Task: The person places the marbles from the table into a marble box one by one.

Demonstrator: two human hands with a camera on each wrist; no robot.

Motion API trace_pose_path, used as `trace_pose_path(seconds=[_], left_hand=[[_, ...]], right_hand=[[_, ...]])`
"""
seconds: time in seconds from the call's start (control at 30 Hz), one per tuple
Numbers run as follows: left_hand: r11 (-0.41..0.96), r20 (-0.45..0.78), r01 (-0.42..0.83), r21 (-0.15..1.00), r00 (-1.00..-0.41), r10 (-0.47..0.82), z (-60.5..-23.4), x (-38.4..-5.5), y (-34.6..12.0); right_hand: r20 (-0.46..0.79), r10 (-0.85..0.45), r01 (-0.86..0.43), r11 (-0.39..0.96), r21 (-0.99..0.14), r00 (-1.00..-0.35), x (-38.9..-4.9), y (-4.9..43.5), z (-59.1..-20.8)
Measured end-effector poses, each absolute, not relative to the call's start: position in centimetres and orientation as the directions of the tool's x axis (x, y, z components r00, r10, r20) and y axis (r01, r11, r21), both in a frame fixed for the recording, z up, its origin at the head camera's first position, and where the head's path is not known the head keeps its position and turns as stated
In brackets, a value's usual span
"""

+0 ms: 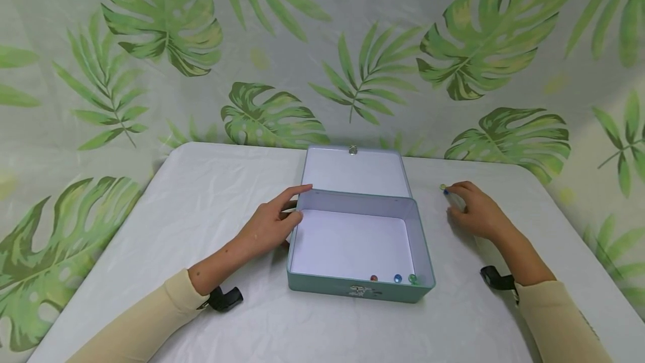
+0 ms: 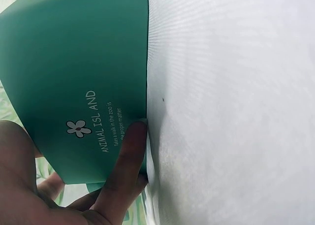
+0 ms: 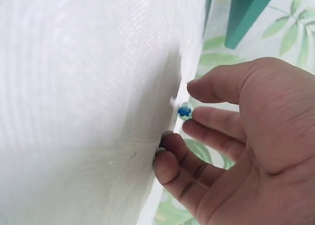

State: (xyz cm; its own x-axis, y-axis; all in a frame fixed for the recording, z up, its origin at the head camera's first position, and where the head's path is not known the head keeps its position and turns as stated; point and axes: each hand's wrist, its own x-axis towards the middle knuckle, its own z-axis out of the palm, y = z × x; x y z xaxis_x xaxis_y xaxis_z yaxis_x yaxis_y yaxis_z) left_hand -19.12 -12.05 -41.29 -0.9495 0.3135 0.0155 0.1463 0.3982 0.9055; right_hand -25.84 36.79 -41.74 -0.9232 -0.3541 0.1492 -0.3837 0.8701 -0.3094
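An open green tin box (image 1: 353, 291) sits mid-table with its pale inside facing up. My left hand (image 1: 269, 223) holds its left wall, with the thumb at the rim and fingers against the lettered green side (image 2: 83, 62). Inside, along the front wall, lie a red marble (image 1: 373, 278), a blue marble (image 1: 397, 278) and a green marble (image 1: 412, 279). On the cloth right of the box are a yellow-green marble (image 1: 443, 186) and a dark blue marble (image 1: 445, 191). My right hand (image 1: 476, 209) reaches them, fingertips right at the blue one, thumb and fingers apart.
The box's lid (image 1: 356, 171) is folded back flat behind it, its metal clasp (image 1: 353, 150) at the far edge. A white cloth (image 1: 227, 184) covers the table. Behind hangs a leaf-printed curtain (image 1: 282, 60). Each wrist wears a black camera mount (image 1: 225, 299).
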Motion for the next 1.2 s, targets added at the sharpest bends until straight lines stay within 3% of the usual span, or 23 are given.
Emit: trace_pose_path(seconds=[0.7,1.2], left_hand=[[0.391,0.022,0.152,0.908,-0.948,0.317,-41.2,-19.1,-12.1],[0.393,0.017,0.148,0.908,-0.948,0.317,-41.3,-19.1,-12.1]], right_hand=[[0.160,-0.329,-0.366,0.854,-0.369,-0.931,-25.7,36.1,-41.9],[0.155,-0.353,-0.385,0.854,-0.348,-0.923,-25.5,35.3,-41.6]])
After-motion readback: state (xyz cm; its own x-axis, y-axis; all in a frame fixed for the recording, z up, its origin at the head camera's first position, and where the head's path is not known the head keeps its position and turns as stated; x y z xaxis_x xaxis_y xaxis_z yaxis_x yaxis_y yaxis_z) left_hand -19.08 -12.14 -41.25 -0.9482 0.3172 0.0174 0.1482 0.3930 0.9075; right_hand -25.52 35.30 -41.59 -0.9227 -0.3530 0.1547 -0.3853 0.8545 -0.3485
